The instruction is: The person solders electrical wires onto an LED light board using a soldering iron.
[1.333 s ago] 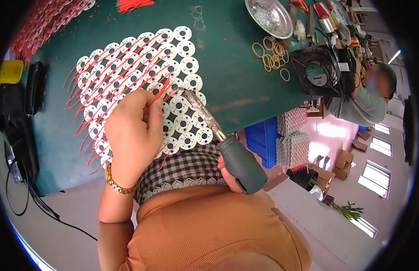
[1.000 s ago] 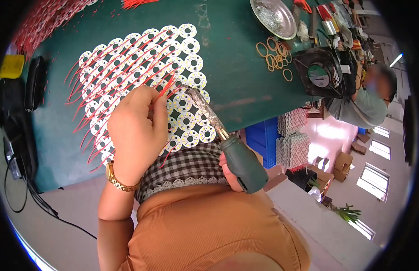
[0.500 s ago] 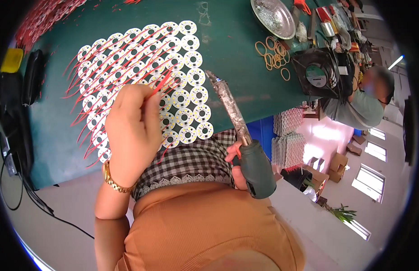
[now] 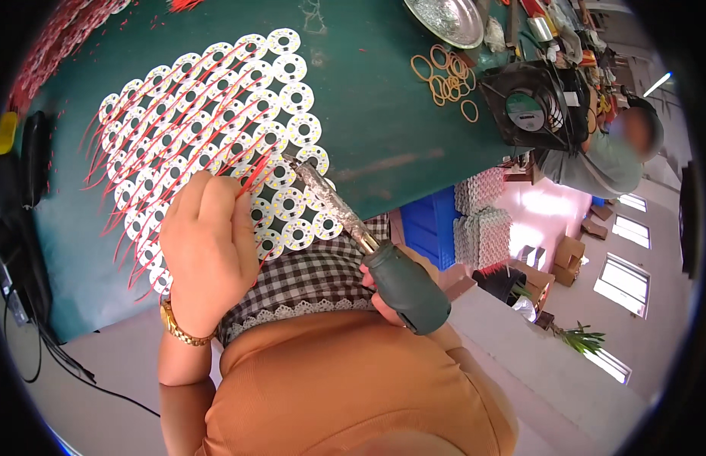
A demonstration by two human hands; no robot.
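Observation:
A panel of round white LED boards (image 4: 273, 149) with centre holes covers the left half of the green table. Many thin red wires trail across it toward the left. Over its near part is my left hand (image 4: 208, 243), its fingers pinched on red wires (image 4: 252, 181) whose ends point up to the right. My right hand (image 4: 377, 292), mostly hidden behind the handle, is wrapped round a soldering iron (image 4: 406, 285) with a dark green grip. The iron's tip is over the boards on the right side, close to the wire ends; whether it touches is unclear.
Rubber bands (image 4: 452, 80), a metal bowl (image 4: 474, 26) and a black fan (image 4: 512, 137) are on the table to the right. A blue bin (image 4: 425, 232) stands beside stacked boards (image 4: 482, 239). Another person (image 4: 596, 163) sits beyond the fan. A wire heap (image 4: 45, 57) lies far left.
The soldering iron has swung left and down, from beside the panel to over its boards near the pinched wires. The table and panel have shifted left in view.

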